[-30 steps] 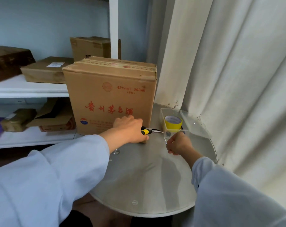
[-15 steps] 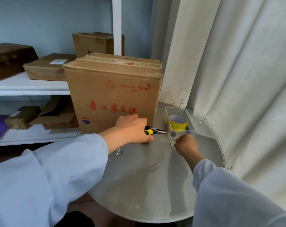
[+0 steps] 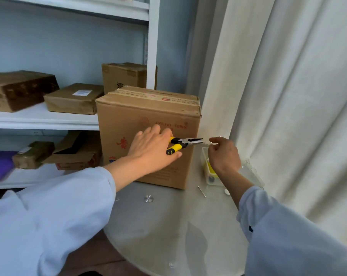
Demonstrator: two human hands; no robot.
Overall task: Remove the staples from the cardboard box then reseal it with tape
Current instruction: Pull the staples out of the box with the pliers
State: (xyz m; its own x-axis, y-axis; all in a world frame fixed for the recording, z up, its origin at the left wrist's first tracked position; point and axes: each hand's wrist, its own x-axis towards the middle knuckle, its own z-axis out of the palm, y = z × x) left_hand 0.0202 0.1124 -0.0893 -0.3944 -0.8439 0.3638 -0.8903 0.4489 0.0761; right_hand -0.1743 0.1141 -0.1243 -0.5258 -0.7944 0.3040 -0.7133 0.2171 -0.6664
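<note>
Before the cardboard box [image 3: 148, 124], left hand [image 3: 150, 150] grips pliers [image 3: 180, 145]; right hand [image 3: 224, 154] pinches staple [image 3: 213, 143].

Both hands are up off the table now. L hand [image 3: 150, 150] lifts the yellow-handled pliers [image 3: 181, 145] to mid-height in front of the cardboard box [image 3: 148, 114], jaws parted. R hand [image 3: 224, 156] rises from by the clear tray [image 3: 205, 166], fingertips at the plier tips.

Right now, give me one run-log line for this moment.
left hand: grips pliers | right hand: pinches at plier tip, item unclear | cardboard box: closed, on table
</note>
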